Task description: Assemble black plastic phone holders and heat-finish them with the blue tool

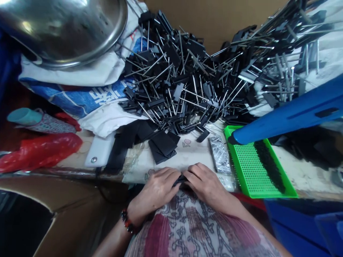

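L hand (158, 187) and R hand (205, 182) are meeting over the person's lap, both grips nearly shut on a small blk plastic piece (180, 180), mostly hidden by fingers. It's likely light, stiff, a bit slick, so prob best pinched by its flat body. Just ahead, loose blk plastic plates (162, 144) are lying on the floral surface (193, 153). A big heap of blk clips w/ steel pins (171, 82) is rising behind, while a clear packet of metal bits (219, 155) is sitting to the right, beside a green perforated tray (268, 195).
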Demonstrator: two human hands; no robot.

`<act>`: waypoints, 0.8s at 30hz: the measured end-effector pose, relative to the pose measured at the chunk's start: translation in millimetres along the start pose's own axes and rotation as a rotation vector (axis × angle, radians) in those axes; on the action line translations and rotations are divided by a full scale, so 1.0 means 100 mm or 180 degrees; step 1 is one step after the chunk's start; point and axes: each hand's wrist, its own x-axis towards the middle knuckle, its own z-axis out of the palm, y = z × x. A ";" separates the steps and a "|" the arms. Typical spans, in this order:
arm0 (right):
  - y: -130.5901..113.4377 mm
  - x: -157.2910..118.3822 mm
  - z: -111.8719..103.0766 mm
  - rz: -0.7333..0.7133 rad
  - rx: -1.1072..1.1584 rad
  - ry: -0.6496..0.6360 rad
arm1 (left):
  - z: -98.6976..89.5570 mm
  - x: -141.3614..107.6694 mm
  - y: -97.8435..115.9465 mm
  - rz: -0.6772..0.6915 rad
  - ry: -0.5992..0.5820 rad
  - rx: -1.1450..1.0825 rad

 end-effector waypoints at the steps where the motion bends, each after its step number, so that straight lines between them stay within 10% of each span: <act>1: 0.00 -0.01 0.03 0.0015 -0.0006 0.0020 | 0.02 -0.01 -0.01 0.0031 0.0023 -0.0016; 24: -0.02 0.09 0.16 0.0035 -0.0111 0.0152 | 0.30 0.01 -0.22 0.0214 0.0238 -0.0062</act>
